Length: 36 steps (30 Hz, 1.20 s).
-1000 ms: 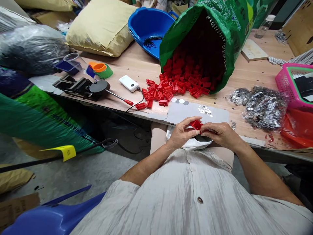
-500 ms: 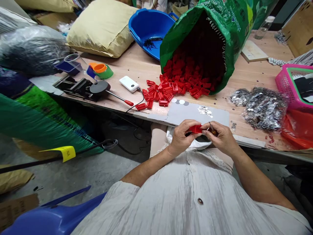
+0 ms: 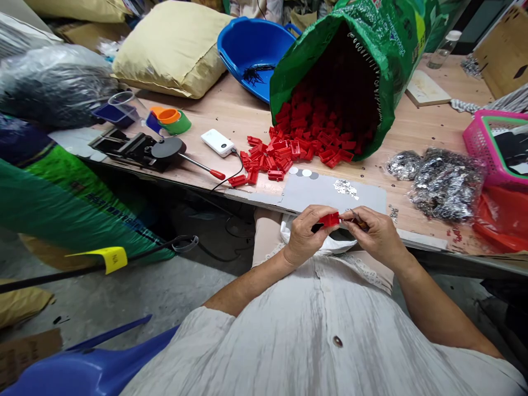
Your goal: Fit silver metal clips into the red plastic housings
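Observation:
Over my lap, close to the table's front edge, my left hand (image 3: 308,230) pinches a small red plastic housing (image 3: 330,220) between thumb and fingers. Facing it, my right hand (image 3: 373,231) is closed on a small tool with a dark and yellow handle (image 3: 362,224); its kind is not clear. The right thumb and forefinger meet at the housing's right end, where a tiny pale piece shows. Just beyond the hands, small flat silvery pieces (image 3: 345,188) lie heaped on a grey mat (image 3: 295,192). More red housings (image 3: 284,151) spill from a green sack (image 3: 385,118).
A black press with a round plate (image 3: 168,147) and a white power bank (image 3: 218,142) stand at left. Behind are a blue basin (image 3: 231,41) and a stuffed cream sack (image 3: 173,47). Bags of metal parts (image 3: 447,184) and a pink basket (image 3: 487,143) are at right.
The tool in my right hand has tipped from steep to flatter, towards the housing. My left hand keeps hold of the red housing, which has turned slightly.

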Available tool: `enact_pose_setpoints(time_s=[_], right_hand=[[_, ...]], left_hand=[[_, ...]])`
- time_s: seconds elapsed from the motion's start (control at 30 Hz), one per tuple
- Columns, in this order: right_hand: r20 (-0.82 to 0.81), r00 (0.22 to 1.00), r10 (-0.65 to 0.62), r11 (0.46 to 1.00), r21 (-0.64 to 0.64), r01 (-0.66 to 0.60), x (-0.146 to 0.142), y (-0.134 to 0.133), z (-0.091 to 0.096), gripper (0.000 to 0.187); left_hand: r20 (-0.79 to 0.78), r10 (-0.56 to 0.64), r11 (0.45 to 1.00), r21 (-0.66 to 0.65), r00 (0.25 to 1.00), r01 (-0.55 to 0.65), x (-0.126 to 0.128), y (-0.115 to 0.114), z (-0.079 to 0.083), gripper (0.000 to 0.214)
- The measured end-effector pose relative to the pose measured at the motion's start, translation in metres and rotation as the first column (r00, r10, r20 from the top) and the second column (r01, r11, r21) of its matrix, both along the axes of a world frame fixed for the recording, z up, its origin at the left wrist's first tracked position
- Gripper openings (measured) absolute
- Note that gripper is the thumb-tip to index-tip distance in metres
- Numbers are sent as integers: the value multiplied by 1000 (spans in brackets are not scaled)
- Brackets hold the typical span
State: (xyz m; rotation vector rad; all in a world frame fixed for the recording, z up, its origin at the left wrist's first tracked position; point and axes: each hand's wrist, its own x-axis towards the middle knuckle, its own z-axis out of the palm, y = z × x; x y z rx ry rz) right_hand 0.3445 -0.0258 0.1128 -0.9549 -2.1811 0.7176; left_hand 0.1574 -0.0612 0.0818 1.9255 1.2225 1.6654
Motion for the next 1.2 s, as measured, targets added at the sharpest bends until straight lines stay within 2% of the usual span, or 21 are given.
enact_pose_setpoints(time_s=[0.13,0.27,0.57,0.9,1.2], right_hand=[[20,999,38,995,92,-40,-2,1,3,15],[32,998,59,991,121,-62,-5,2,2,16],[43,997,58,995,84,-62,-6,2,1,17],[32,998,56,996,66,-58,-5,3,-1,14],[30,999,28,999,32,-29,-4,2,-5,16]], left_hand=[[-4,5,1000,1,1000,-5,0,0,-1,33],[22,21,999,-38,1000,-20,1,-1,-3,39],[54,53,995,-85,997,-48,2,-3,-4,31],[105,13,996,-84,994,-4,2,-3,-5,31],[119,29,993,-118,993,-15,2,-3,-6,31]])
